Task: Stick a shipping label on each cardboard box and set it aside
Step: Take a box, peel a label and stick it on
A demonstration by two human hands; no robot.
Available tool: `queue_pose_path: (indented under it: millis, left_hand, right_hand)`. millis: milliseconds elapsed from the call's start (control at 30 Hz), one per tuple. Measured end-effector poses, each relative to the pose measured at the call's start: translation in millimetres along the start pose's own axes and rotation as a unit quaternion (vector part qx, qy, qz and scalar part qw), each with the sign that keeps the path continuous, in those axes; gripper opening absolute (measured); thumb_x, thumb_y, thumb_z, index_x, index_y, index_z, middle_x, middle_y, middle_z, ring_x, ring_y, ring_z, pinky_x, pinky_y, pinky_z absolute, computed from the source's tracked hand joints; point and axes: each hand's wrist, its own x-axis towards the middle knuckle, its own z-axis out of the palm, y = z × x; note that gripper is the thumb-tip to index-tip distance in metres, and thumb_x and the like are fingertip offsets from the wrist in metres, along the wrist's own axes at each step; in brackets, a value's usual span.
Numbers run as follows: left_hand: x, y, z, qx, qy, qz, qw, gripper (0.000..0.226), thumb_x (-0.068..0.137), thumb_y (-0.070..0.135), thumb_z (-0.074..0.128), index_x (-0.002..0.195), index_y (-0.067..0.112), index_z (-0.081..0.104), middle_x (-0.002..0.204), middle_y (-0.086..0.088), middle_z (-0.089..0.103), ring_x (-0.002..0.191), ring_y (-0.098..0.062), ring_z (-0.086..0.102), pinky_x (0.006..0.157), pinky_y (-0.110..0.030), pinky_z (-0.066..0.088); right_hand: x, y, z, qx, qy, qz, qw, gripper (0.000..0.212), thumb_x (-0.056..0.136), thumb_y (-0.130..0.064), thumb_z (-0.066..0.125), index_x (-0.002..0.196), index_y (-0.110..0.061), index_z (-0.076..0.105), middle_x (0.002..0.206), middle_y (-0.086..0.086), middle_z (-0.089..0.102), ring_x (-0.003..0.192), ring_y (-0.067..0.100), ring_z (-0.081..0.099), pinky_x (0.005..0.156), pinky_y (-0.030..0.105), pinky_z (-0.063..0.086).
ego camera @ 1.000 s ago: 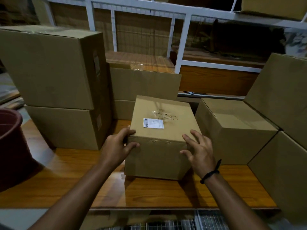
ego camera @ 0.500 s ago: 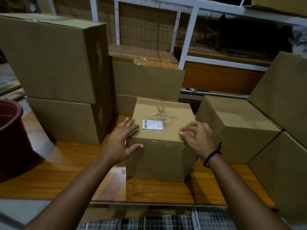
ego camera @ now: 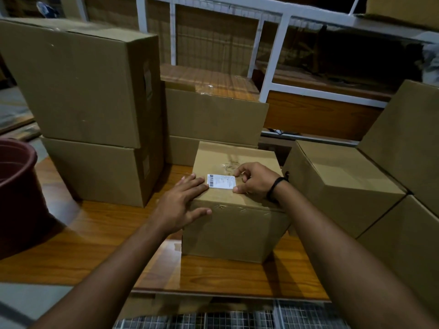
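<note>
Hands apart on cardboard box (ego camera: 235, 229) on surface (ego camera: 95, 245): left hand (ego camera: 183, 205) flat, bracing top edge, right hand (ego camera: 254, 180) curled, pinning shipping label (ego camera: 221, 181) edge; label-pressing step, next likely needs two-sided grip to shift it.

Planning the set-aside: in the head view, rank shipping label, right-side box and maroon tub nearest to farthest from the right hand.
1. shipping label, touching the right hand
2. right-side box, just right of it
3. maroon tub, far left
</note>
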Motion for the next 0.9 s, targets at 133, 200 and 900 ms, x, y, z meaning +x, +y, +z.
queue_pose_path:
  millis: [133, 200, 900]
  left_hand:
    - [-1.0, -2.0, 1.8, 0.002, 0.005, 0.006, 1.000, 0.088, 0.077, 0.081, 0.040, 0.140, 0.021, 0.051, 0.150, 0.002, 0.043, 0.144, -0.013, 0.025, 0.119, -0.038, 0.020]
    - [0.1, -2.4, 2.5, 0.000, 0.008, 0.008, 1.000, 0.090, 0.077, 0.084, 0.036, 0.140, 0.021, 0.052, 0.149, 0.002, 0.043, 0.144, -0.012, 0.025, 0.118, -0.037, 0.018]
    - [-1.9, -6.7, 6.8, -0.016, 0.019, 0.013, 1.000, 0.077, 0.080, 0.070, 0.051, 0.140, 0.022, 0.052, 0.150, 0.003, 0.044, 0.145, -0.015, 0.026, 0.119, -0.043, 0.024]
  right_hand:
    - [0.4, -4.8, 0.7, 0.013, -0.003, 0.008, 1.000, 0.045, 0.072, -0.018, 0.084, 0.108, -0.023, 0.059, 0.089, -0.004, 0.055, 0.081, 0.013, 0.053, 0.068, 0.029, 0.045]
    - [-0.4, -4.7, 1.9, 0.017, 0.000, 0.004, 1.000, 0.045, 0.073, -0.016, 0.083, 0.110, -0.022, 0.058, 0.088, -0.004, 0.054, 0.079, 0.012, 0.052, 0.070, 0.030, 0.046]
    - [21.0, -28.2, -11.7, -0.091, -0.112, -0.059, 0.988, 0.070, 0.071, -0.015, 0.083, 0.128, -0.039, 0.049, 0.104, -0.002, 0.054, 0.095, 0.016, 0.053, 0.071, 0.030, 0.047]
